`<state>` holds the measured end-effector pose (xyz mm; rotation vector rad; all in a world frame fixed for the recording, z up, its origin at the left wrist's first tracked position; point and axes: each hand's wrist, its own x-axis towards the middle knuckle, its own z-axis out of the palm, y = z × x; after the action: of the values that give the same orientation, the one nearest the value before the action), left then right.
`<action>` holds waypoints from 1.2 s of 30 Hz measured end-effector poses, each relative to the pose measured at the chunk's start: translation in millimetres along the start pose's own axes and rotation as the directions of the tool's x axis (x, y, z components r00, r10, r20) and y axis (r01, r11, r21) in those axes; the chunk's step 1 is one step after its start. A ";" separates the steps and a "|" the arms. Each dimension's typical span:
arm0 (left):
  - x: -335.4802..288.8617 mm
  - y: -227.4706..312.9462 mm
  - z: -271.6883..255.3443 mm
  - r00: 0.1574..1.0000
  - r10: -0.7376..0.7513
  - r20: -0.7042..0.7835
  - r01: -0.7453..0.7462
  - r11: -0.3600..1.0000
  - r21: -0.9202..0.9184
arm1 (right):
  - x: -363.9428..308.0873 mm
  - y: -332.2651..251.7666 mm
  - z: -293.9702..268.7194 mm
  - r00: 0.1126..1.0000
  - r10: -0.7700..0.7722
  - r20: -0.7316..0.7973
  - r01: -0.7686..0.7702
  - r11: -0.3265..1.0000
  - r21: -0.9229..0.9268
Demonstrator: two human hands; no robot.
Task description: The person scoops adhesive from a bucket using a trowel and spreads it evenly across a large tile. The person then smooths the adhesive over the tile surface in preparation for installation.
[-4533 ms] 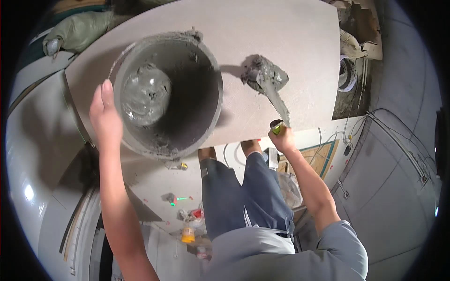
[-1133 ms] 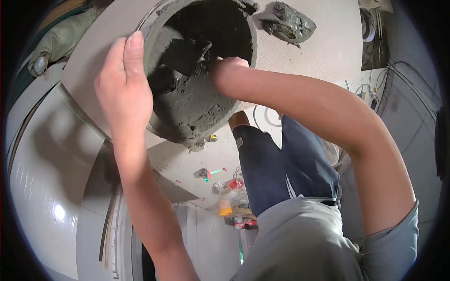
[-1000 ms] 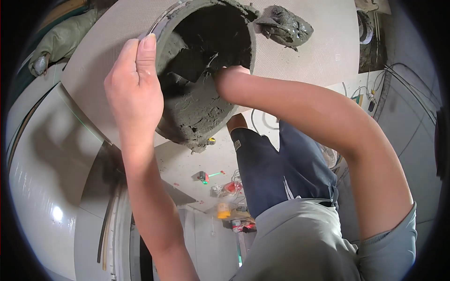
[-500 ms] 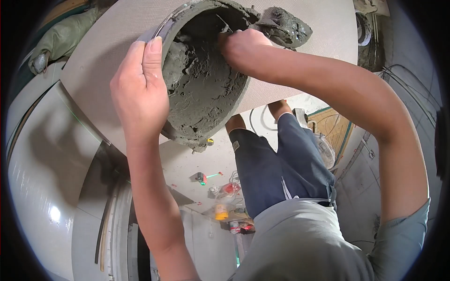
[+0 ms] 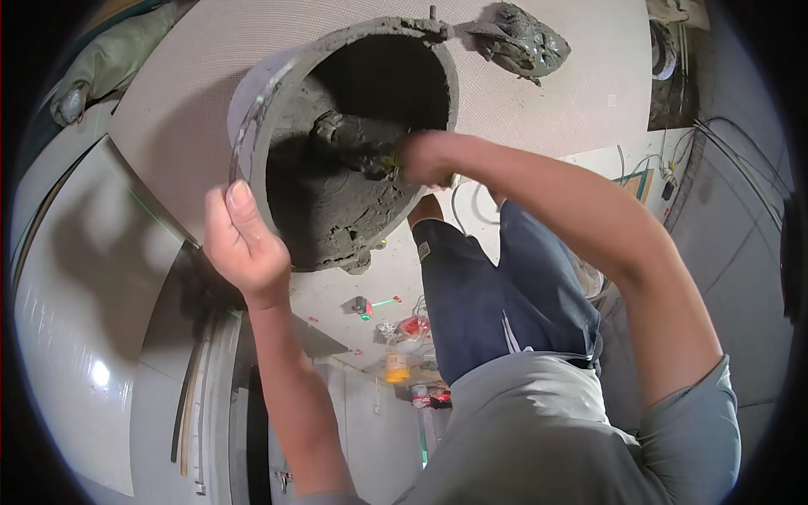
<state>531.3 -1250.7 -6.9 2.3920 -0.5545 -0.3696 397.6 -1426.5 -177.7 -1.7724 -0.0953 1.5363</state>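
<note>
Bucket (image 5: 337, 168) tipped on board (image 5: 168, 109), mouth toward body. Left hand (image 5: 244, 244) clamped on near rim. Right hand (image 5: 425, 160) inside mouth, closed around mortar-caked tool (image 5: 349, 139), long axis running leftward into bucket from grip

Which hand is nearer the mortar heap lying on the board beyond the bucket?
Right. The right hand is inside the bucket, closer to the mortar heap. The left hand grips the bucket's near rim, farther away.
</note>
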 end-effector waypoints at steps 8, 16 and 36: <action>-11.6 -8.2 0.3 0.990 -0.084 -0.115 0.079 0.995 -0.053 | -24.5 -41.6 21.0 0.999 -0.015 -0.041 0.041 0.678 0.734; -10.5 1.2 6.7 0.952 -0.244 -0.184 0.245 0.969 -0.015 | -53.2 -39.6 22.7 0.942 -0.134 -0.309 0.337 0.340 0.878; 119.4 4.1 -6.4 0.928 -0.362 -0.090 0.371 0.922 0.112 | -108.8 186.1 260.4 0.274 0.858 -0.435 0.027 0.445 0.895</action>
<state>636.6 -1307.0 -13.8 2.6223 -0.0947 -0.4228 64.8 -1484.5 -190.8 -1.5954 1.6434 0.4609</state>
